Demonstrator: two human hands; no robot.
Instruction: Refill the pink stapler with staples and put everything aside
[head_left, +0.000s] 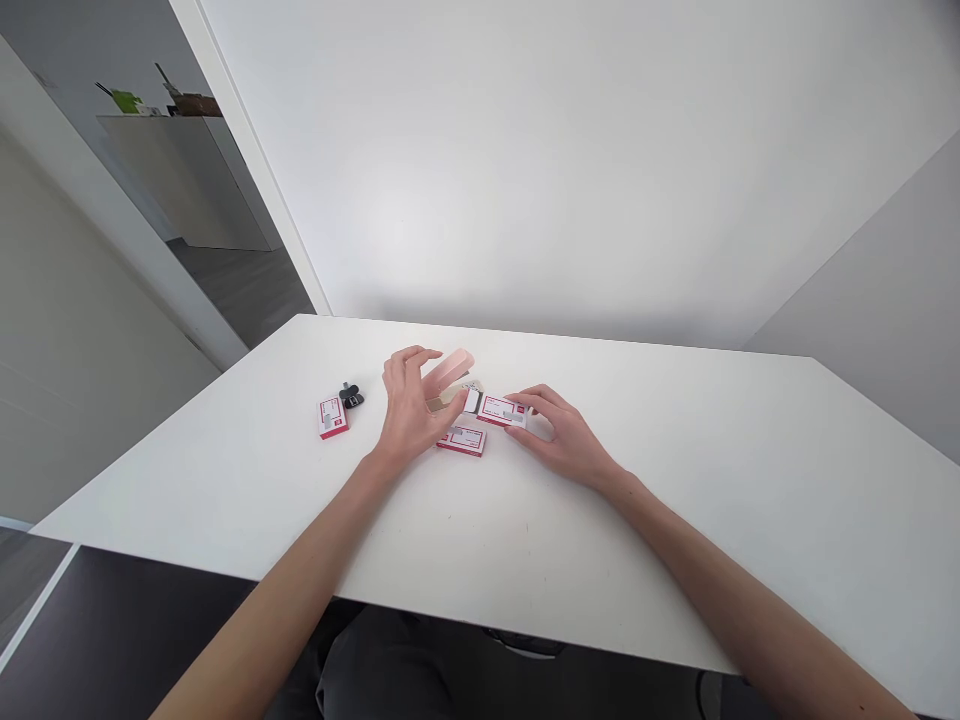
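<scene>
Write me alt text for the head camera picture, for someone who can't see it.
A person's left hand is raised beside a pale pink stapler on a white table, while the right hand touches a small red-and-white cardboard box. A second matching box lies between the hands; a third lies farther left beside a small black clip-like object.

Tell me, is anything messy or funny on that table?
A little. One small red-and-white box lies far off to the left beside a black clip, apart from the other boxes clustered at the hands. The pink stapler by the left hand is tilted up. Nothing spilled.
</scene>
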